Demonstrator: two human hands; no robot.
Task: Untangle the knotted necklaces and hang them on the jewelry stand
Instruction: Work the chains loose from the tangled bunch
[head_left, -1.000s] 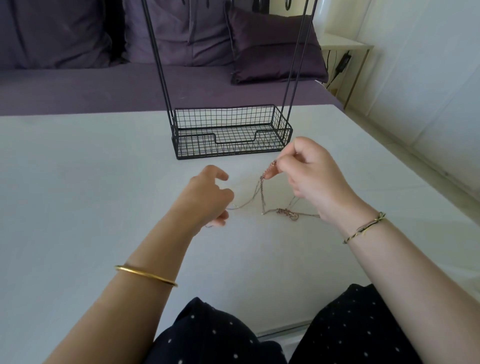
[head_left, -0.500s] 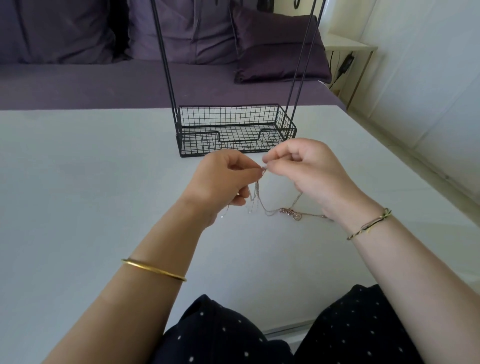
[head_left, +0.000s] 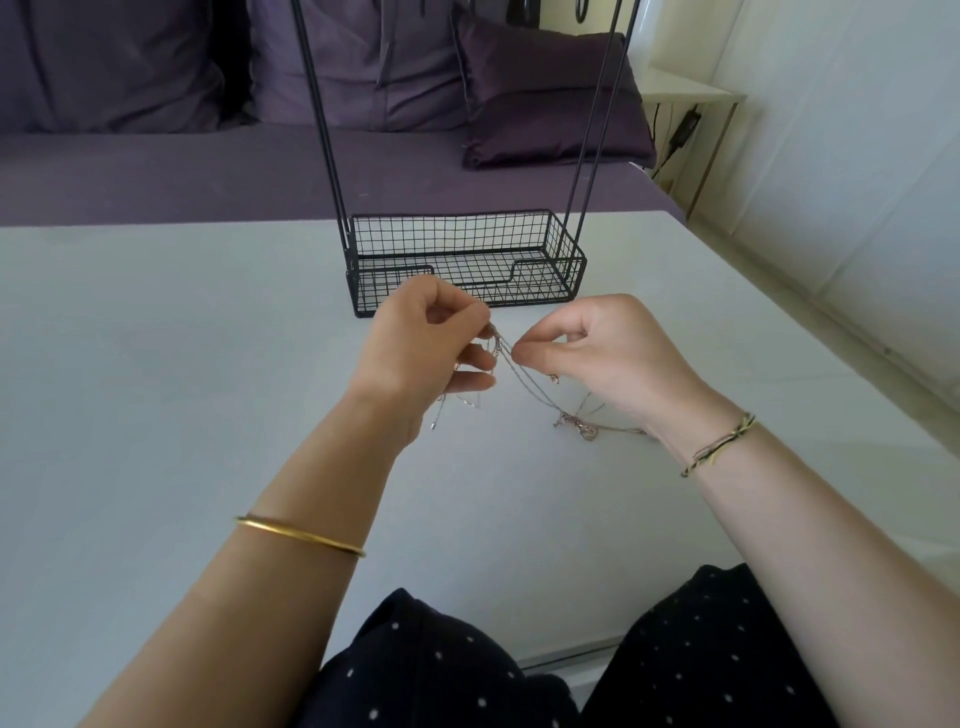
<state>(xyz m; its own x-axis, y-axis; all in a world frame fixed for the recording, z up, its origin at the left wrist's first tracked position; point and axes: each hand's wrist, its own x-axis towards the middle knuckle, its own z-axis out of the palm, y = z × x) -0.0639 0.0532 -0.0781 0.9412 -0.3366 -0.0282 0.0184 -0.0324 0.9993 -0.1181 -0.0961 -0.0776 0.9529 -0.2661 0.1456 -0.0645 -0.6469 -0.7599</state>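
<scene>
Presently, item one: knotted necklaces (head_left: 577, 429), thin pale chains. One stretch is raised between both hands, and the tangled cluster lies on the white table (head_left: 156, 389) beneath the right wrist, toward the table's right edge. Loose ends hang below the left palm. Item two: left hand (head_left: 426, 348), fingers curled, thumb and forefinger pinching the chain at its highest point. Item three: right hand (head_left: 597, 358), likewise curled, pinching the same chain just beside the left fingertips. Item four: jewelry stand (head_left: 452, 239), black wire basket base with thin upright rods, at the middle of the table's far edge, just beyond the hands, no chain on it. Sundry: gold bangle (head_left: 301, 535) on left forearm; cord bracelet (head_left: 719, 444) on right wrist; purple cushions (head_left: 545, 93) beyond the far edge.
</scene>
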